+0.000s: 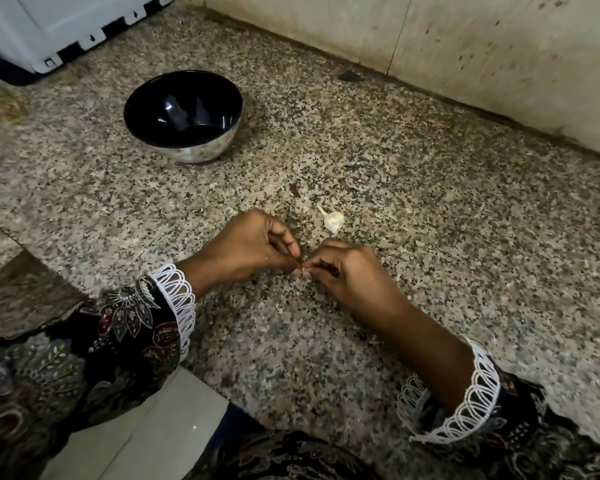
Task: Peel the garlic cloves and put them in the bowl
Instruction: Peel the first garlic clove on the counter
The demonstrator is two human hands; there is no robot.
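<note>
Fingers (pixel 293 249) of the left hand (pixel 257 244) and the right hand (pixel 340 268) meet and pinch one small thing between them. It looks like a garlic clove (pixel 305 273), but only a pale bit shows, so I cannot be sure. Both hands are curled tight on it, low over the surface (pixel 430 202).

I think the peeling step is going on now. Next, the skin must come off, and then the clove goes up and left to the bowl (pixel 183 116), which is well apart from the hands.

Another pale garlic piece (pixel 332 220) lies just beyond the hands. Whether it is a clove or only skin is hard to tell. Inside, the bowl is dark and shiny, so I cannot tell if any cloves are in it.
</note>
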